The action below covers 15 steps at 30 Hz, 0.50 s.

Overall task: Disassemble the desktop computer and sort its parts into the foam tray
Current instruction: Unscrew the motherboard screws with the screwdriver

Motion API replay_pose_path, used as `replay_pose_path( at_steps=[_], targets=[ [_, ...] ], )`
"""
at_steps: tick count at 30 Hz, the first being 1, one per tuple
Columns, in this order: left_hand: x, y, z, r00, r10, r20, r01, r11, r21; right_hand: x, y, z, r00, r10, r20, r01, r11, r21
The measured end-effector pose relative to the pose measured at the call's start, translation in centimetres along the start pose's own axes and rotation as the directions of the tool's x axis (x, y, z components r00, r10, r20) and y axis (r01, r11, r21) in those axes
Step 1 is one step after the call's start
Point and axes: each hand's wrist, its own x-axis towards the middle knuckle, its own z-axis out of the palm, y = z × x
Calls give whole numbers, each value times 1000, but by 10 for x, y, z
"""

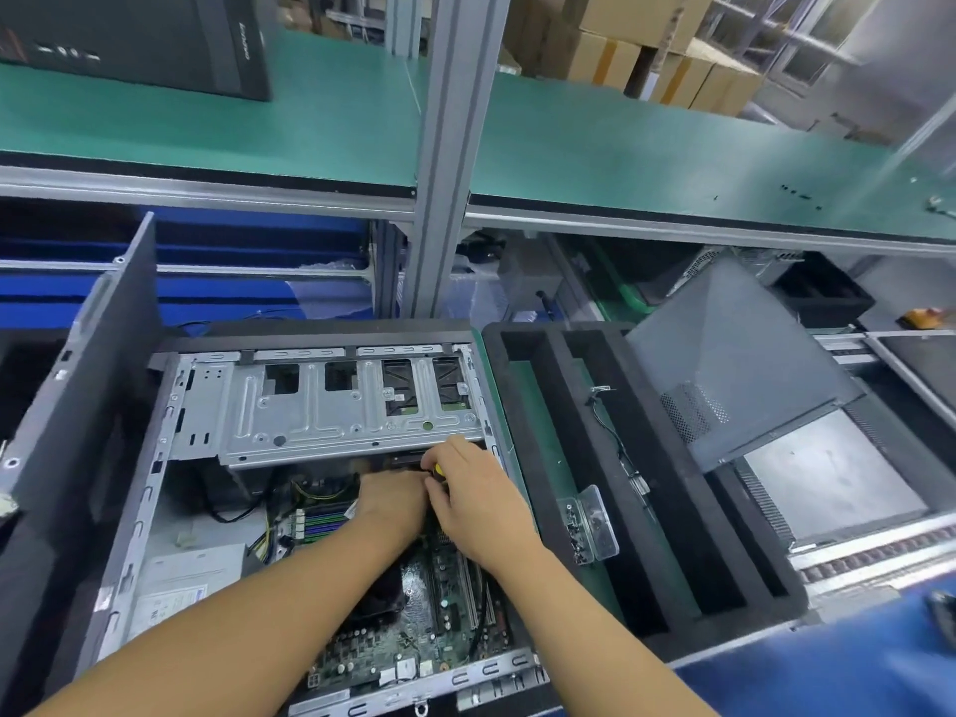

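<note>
The open desktop case (155,458) lies on its side in front of me, with its silver drive cage (331,406) at the far end and the green motherboard (414,628) below. Both hands work inside, just under the cage's near edge. My right hand (481,494) grips a yellow and black screwdriver handle (438,469). My left hand (390,501) sits right beside it with fingers curled down; what it holds is hidden. The black foam tray (522,458) stands to the right of the case, with a thin cable (615,437) and a clear screw box (592,525) in its slots.
A grey side panel (724,364) leans over the tray's far right corner. The power supply (186,577) sits at the case's near left. A vertical aluminium post (455,147) rises behind the case, holding a green shelf (672,163) with another black tower (155,38).
</note>
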Motion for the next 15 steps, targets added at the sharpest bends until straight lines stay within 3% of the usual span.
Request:
replay_pose_path(
  at_steps=[8, 15],
  targets=[
    [0, 2, 1, 997, 51, -56, -50, 999, 15, -1, -1, -1, 1000, 18, 1, -18, 1000, 2],
    [0, 4, 3, 994, 110, -14, -110, 993, 37, -3, -3, -3, 999, 38, 6, -38, 998, 53]
  ],
)
